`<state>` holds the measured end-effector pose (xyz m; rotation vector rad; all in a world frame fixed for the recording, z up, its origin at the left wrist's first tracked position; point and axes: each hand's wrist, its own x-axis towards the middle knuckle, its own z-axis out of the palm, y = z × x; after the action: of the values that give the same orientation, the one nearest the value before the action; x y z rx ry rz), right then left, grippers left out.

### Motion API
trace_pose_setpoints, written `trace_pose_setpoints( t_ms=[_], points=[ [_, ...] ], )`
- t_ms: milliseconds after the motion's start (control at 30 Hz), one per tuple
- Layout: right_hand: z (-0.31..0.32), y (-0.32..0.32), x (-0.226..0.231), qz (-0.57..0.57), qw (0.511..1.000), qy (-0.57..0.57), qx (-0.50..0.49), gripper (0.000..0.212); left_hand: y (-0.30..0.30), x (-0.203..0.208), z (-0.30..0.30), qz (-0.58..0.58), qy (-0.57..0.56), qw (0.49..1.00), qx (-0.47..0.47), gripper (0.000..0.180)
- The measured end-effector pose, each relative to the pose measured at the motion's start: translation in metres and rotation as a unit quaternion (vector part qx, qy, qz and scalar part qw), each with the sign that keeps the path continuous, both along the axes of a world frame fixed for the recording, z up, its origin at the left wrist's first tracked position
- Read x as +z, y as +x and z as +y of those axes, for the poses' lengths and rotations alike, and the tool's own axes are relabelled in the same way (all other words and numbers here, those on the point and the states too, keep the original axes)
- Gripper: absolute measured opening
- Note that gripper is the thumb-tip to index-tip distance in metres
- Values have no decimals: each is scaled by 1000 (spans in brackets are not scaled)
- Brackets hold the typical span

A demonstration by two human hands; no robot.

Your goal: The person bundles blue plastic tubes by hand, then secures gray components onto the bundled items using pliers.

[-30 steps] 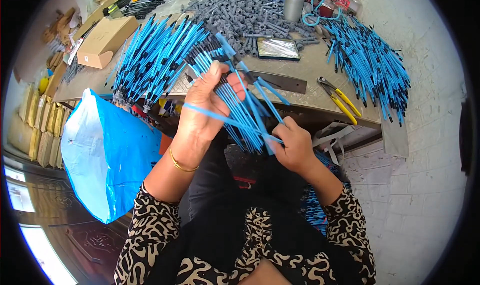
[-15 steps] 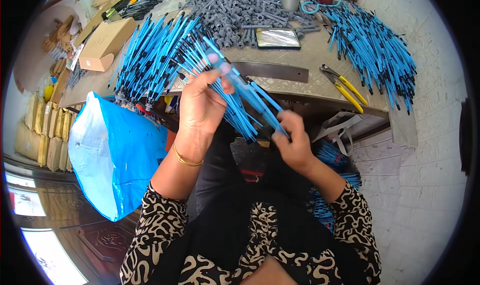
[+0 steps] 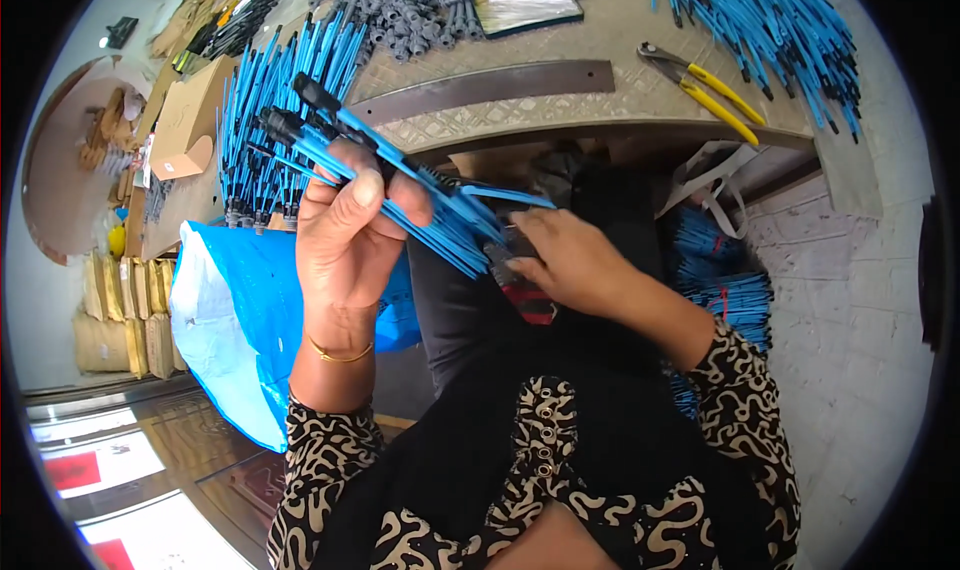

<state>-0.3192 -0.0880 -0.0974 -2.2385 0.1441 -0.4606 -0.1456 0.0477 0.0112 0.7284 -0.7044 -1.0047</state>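
A bunch of thin blue sticks with black ends [image 3: 435, 235] slants down to the right in front of me. My left hand [image 3: 345, 230] is closed around its upper part, thumb pressed over the sticks. Black fittings cap the thicker upper ends. One blue stick [image 3: 507, 197] juts out of the bunch to the right. My right hand [image 3: 578, 262] is beside the bunch's lower end, slightly blurred, its thumb and fingers parted. I see nothing held between them. A dark and red thing [image 3: 530, 302] lies below, partly hidden.
More blue sticks [image 3: 285, 120] stand at the left, others [image 3: 770, 30] lie at the right. Grey plastic fittings [image 3: 405, 15], a phone-like slab [image 3: 528, 8], a metal strip [image 3: 490, 92] and yellow-handled pliers [image 3: 700, 88] are on the table. A blue sack [image 3: 245, 320] stands left.
My left hand has moved left with the bunch, which is now turned. My right hand has shifted from the blue sticks it gripped, its fingers now apart. The view has tilted downward.
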Motion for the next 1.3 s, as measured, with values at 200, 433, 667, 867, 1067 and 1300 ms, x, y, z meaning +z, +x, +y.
trace_pose_setpoints(
  t_ms=[200,433,667,867,1067,1300],
  points=[
    [-42,-7,74,121,977,88,152,41,34,-20,39,-131,112,973,-154,27],
    [-39,51,48,-216,955,61,191,70,52,-64,102,-30,348,934,-73,35],
    [-26,73,29,-124,912,176,349,88,55,-62,100,-44,337,938,-72,33],
    [-26,50,-2,60,948,102,295,98,51,-68,105,-52,311,946,-70,32],
    [-17,52,-6,6,954,46,297,99,53,-67,100,-69,276,956,-71,31],
    [7,50,-20,-1,946,151,288,94,45,-54,101,-94,245,963,-56,30]
  ],
)
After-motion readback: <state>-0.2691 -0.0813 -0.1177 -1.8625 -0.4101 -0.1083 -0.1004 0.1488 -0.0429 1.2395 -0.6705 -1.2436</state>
